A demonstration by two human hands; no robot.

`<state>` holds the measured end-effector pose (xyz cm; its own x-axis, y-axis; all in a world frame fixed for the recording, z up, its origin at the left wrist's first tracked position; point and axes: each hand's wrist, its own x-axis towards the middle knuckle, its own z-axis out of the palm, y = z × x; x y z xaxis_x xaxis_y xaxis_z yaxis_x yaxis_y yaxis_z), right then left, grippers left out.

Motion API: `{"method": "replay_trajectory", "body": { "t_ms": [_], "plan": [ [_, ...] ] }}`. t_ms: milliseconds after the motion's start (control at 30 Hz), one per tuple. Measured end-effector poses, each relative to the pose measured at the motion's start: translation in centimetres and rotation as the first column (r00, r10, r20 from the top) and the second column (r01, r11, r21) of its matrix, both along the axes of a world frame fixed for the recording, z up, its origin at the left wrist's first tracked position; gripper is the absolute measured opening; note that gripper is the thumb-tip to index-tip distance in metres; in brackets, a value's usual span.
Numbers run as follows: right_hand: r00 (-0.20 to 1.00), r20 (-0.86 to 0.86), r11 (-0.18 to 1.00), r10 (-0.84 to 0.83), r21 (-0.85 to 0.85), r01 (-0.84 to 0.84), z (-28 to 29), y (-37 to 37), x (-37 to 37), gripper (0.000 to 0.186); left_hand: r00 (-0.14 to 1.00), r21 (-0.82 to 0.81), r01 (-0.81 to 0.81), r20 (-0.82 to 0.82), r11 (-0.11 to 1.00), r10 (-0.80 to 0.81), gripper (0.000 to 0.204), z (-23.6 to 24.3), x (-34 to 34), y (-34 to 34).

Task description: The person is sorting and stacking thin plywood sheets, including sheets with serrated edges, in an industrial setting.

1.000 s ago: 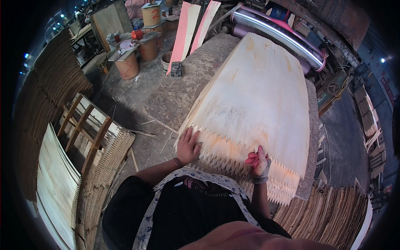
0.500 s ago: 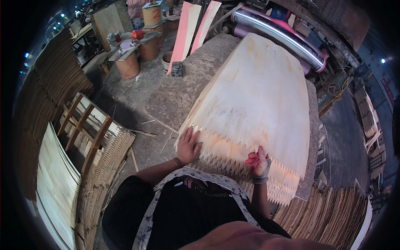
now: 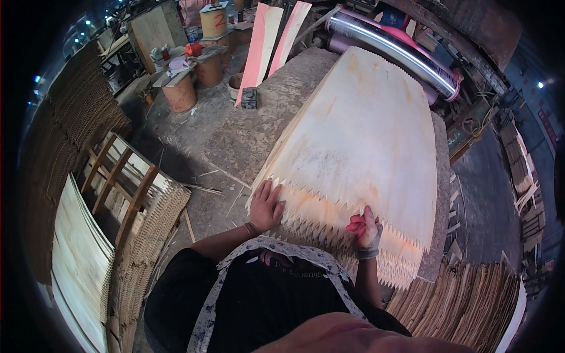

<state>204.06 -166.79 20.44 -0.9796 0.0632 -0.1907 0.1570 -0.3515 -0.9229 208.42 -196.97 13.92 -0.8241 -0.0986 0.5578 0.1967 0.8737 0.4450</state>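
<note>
A stack of pale wood veneer sheets [image 3: 371, 129] with zigzag-toothed ends lies in front of me, its near ends stepped one behind another. My left hand [image 3: 267, 207] rests at the stack's near left corner, fingers spread over the teeth and holding nothing. At the right part of the top sheet's toothed edge is my right hand [image 3: 366, 229], which looks gloved, pale with red fingers. Its fingers are curled, one pointing up onto the sheet; whether anything is pinched in them is hidden.
Beyond the stack lies a shiny roll of film [image 3: 394, 53]. Pink-and-cream boards [image 3: 259, 53] lean at the back, near round drums [image 3: 179, 94]. On the left are a wooden frame [image 3: 120, 182] and more toothed sheets [image 3: 79, 265]. Upright veneer pieces [image 3: 459, 303] stand at the lower right.
</note>
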Motion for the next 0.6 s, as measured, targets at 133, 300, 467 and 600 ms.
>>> {"method": "replay_trajectory", "body": {
  "t_ms": [133,300,467,600],
  "plan": [
    [1.000,-0.004,1.000,0.000,-0.019,0.000,-0.34,0.08,-0.07,0.035,1.000,-0.002,0.002,-0.004,1.000,-0.002,0.051,0.11,0.06,-0.02],
    [1.000,-0.003,1.000,0.000,-0.016,0.000,-0.20,0.05,0.00,0.036,1.000,0.001,0.003,-0.003,1.000,-0.003,0.051,-0.04,0.07,-0.01],
    [0.999,-0.011,0.999,-0.039,-0.027,0.039,0.26,-0.30,0.19,0.031,1.000,0.004,0.011,0.002,1.000,-0.011,0.051,0.06,-0.09,0.24],
    [1.000,0.008,1.000,-0.004,-0.013,0.004,0.27,-0.11,0.06,0.032,1.000,0.016,0.009,-0.018,1.000,-0.009,0.050,0.05,-0.06,0.16]
  ]
}}
